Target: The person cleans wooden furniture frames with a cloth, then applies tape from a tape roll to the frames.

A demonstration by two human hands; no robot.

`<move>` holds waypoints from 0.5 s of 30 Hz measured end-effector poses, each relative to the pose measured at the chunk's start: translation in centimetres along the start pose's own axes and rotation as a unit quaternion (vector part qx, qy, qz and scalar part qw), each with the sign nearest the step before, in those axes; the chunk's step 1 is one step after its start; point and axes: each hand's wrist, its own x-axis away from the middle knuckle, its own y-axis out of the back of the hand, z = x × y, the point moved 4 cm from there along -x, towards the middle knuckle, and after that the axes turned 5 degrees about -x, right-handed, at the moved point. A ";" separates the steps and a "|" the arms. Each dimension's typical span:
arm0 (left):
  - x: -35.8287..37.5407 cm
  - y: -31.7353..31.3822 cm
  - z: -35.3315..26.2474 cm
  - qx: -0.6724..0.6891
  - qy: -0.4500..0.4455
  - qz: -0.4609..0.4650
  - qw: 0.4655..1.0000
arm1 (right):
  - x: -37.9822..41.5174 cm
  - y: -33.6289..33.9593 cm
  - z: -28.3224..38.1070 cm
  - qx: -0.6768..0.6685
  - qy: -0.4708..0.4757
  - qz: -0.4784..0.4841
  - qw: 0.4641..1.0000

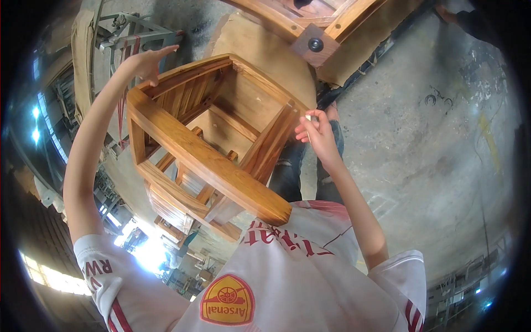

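Observation:
A varnished wooden chair frame [193, 149] stands tilted in front of my body, its thick armrest running toward my shirt. My left hand [148, 63] is at the frame's far left corner, fingers apart and stretched out, with the thumb close to the top rail; whether it touches cannot be told. Beside the frame's right corner, my right hand [318, 131] has its fingers curled, with a small pale piece [308, 118] pinched between thumb and fingers. What that piece is cannot be made out.
Another wooden furniture piece with a dark square block [315, 45] stands at the top, on brown cardboard [271, 50]. A metal stand [133, 33] is at upper left. Concrete floor [420, 144] spreads to the right. Part of another person's dark sleeve [478, 27] shows at upper right.

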 end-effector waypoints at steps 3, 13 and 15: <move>-0.6 1.1 2.0 0.065 -0.083 -0.202 0.974 | 0.0 -0.4 -0.6 0.002 0.002 0.007 1.000; -1.0 -0.1 -1.1 0.065 -0.017 -0.127 0.990 | 0.1 -0.8 -1.3 0.008 0.010 0.016 1.000; -2.3 -2.2 0.3 0.017 -0.034 -0.159 0.987 | 0.1 -0.7 -1.2 0.003 0.009 0.013 1.000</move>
